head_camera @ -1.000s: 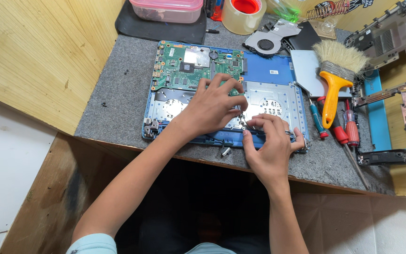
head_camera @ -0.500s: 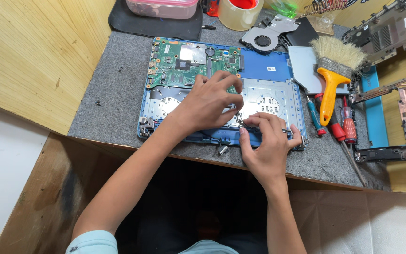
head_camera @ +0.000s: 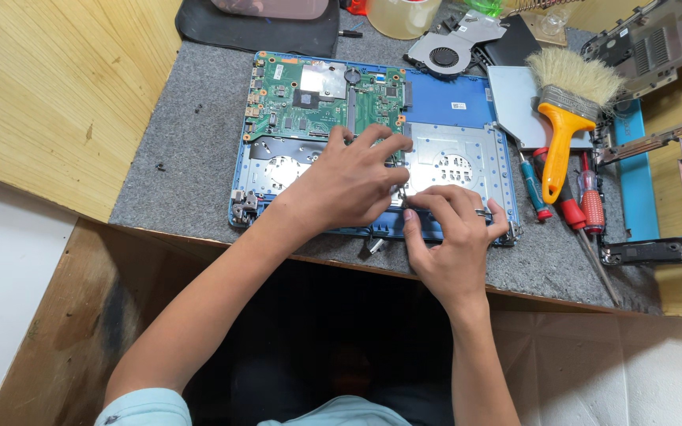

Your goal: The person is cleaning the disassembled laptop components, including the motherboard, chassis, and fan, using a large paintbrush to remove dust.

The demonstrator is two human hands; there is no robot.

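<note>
Head view: both hands, left hand (head_camera: 349, 183) and right hand (head_camera: 451, 237), rest inside opened laptop shell (head_camera: 467, 162).

Both hands (head_camera: 404, 201) hide whatever their fingertips pinch.

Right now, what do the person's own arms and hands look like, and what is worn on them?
Both forearms are bare. Short light blue sleeves show at the bottom edge. The left hand wears nothing that shows. The right hand has a thin dark ring on one finger. No gloves or watch show.
</note>
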